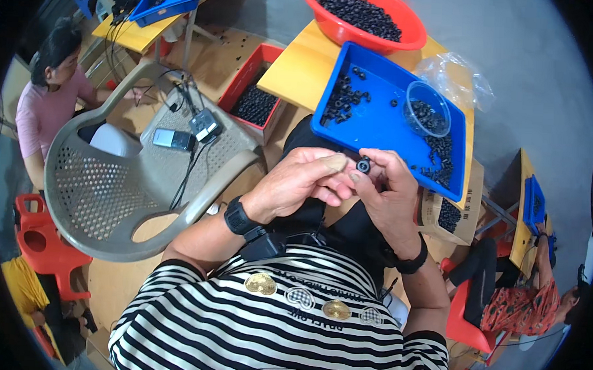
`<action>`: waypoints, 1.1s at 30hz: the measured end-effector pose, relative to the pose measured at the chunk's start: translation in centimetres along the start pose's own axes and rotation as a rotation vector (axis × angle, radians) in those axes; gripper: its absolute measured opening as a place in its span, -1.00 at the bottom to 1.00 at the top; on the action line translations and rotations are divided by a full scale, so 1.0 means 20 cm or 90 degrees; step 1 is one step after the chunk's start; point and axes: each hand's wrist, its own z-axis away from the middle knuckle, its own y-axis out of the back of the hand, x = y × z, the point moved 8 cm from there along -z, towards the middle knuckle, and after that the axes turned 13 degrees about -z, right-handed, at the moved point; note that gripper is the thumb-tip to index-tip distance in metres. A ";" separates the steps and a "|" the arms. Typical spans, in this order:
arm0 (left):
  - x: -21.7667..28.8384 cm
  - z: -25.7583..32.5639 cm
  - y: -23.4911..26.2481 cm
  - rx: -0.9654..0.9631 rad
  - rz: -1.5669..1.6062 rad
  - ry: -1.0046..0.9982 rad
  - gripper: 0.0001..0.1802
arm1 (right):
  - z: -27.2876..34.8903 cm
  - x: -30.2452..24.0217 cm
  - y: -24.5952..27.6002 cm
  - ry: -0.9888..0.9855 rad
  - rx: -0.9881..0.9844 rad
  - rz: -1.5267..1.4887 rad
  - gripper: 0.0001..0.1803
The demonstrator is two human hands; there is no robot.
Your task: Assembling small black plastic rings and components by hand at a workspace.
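A small round black part with a ring-shaped face (pixel 363 165) sits between the thumb and forefinger of my right hand (pixel 392 189). My left hand (pixel 303 180) is close beside it, thumb and forefinger pressed together; whatever they may hold is too small to make out. Both hands are over my lap, at the near edge of a blue tray (pixel 382 126). Loose black parts (pixel 343 101) lie along the tray's left side, and more (pixel 441 161) are heaped at its right. A clear plastic bowl (pixel 407 97) in the tray contains similar parts.
A red basin (pixel 415 38) full of black parts stands on the yellow table (pixel 301 73) behind the tray, near a clear plastic bag (pixel 470 80). At left are a red crate (pixel 238 80) and a grey chair (pixel 98 189) bearing devices and cables. A cardboard box (pixel 467 222) stands right. People sit on both sides.
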 end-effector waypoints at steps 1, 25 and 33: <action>-0.01 -0.01 0.02 -0.011 -0.020 0.010 -0.65 | -0.02 0.01 0.02 -0.002 -0.006 0.030 -0.67; -0.16 -0.09 0.18 0.049 0.024 0.069 -0.69 | -0.29 0.44 0.64 -0.224 -0.111 0.252 -0.94; -0.16 -0.11 0.16 0.051 0.029 0.082 -0.69 | -0.22 0.47 0.41 -0.235 -0.248 0.188 -0.92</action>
